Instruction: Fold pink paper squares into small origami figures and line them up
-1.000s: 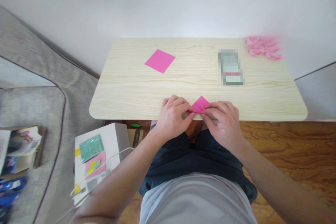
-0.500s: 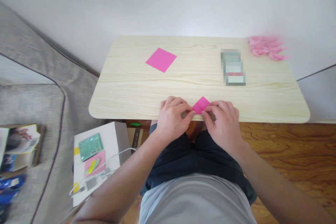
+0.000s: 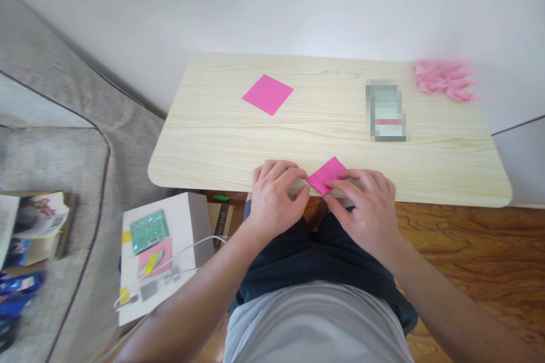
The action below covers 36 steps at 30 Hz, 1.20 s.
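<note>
grey shirt [image 3: 319, 323] and dark shorts [image 3: 315, 261] are closest to the camera, below the fingers; then come the two bare hands at the near edge of the desk [image 3: 213, 142]; the right hand [image 3: 370, 207] has the small pink paper square [image 3: 326, 174] pinched near its closest corner, thumb at the edge and index finger on top; the left hand [image 3: 276, 198] is looser, fingers curled with a gap between thumb and index, index tip right at the paper's left corner, can't tell how firmly it's touching; so the square sits between the two sets of fingers, on the desk's near edge; off to the left of the left fingers and a bit closer to the body there's a white box [image 3: 176, 204] with a green packet [image 3: 149, 231] on top plus a white cable [image 3: 208, 237] trailing over it; wood floor [image 3: 443, 238] shows to the right of the right fingers; further out, beyond the right fingers, there's a pixelated rectangular thing [image 3: 386, 113], too blurred to ID; past the left fingers a bigger pink sheet [image 3: 268, 95] lies flat; farthest right from the fingers, at the desk's far corner, is a bunch of pale pink pointy pieces [image 3: 445, 80]; white wall [image 3: 298, 5] behind it all
</note>
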Each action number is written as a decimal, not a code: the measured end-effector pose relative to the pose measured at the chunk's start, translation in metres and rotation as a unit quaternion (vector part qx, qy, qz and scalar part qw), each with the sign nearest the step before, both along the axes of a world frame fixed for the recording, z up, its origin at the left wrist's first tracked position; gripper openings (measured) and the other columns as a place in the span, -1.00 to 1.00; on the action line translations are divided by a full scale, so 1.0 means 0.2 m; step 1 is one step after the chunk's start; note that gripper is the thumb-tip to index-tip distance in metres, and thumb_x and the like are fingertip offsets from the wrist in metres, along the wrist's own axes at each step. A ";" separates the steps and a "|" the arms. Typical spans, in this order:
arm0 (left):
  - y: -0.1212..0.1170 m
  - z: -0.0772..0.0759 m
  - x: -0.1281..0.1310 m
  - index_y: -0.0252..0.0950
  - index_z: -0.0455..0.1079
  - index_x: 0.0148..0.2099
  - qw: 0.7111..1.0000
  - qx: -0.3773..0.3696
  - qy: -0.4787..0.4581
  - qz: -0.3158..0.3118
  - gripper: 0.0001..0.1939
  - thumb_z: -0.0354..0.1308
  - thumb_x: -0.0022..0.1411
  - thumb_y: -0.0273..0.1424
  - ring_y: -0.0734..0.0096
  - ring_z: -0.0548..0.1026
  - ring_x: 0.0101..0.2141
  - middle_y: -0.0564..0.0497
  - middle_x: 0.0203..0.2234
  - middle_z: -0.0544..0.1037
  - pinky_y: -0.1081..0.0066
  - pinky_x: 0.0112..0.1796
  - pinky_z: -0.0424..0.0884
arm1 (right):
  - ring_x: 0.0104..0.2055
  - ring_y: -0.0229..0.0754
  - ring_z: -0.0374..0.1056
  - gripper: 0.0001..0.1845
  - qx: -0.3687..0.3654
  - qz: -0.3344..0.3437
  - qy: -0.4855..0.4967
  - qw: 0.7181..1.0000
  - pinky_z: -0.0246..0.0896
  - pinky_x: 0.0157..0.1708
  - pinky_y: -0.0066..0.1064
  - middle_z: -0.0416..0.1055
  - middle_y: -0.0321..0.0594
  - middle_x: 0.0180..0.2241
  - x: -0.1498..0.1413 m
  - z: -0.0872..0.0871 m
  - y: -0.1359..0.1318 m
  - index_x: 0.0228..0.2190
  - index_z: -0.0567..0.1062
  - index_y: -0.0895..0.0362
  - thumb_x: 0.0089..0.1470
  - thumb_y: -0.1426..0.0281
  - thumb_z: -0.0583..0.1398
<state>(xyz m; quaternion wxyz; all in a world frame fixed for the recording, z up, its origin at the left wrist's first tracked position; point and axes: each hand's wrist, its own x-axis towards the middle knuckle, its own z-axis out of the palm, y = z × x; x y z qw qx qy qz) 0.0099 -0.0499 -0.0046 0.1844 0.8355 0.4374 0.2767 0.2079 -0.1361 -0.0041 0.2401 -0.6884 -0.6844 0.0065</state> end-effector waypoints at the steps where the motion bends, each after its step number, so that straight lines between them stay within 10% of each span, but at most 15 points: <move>1: 0.00 0.00 0.00 -0.11 0.58 -0.11 1.000 0.003 -0.001 0.002 -0.89 0.28 0.32 -0.35 0.15 0.47 0.00 -0.01 -0.10 0.63 0.08 0.07 0.29 | 0.08 0.09 0.30 -0.79 -0.002 0.004 0.000 1.000 0.07 0.08 0.00 0.49 -0.17 0.04 0.00 0.00 -0.01 -0.09 0.63 -0.11 0.24 0.21 0.32; 36: -0.01 -0.02 0.07 -0.10 0.62 -0.10 0.997 0.014 0.011 -0.073 -0.84 0.19 0.43 -0.28 0.21 0.50 -0.03 0.02 -0.12 0.68 0.07 0.05 0.26 | 0.10 0.01 0.42 -0.91 0.063 0.013 0.071 0.995 0.15 0.14 -0.05 0.62 -0.24 -0.01 0.06 -0.08 0.00 -0.19 0.61 -0.03 0.27 0.33 0.29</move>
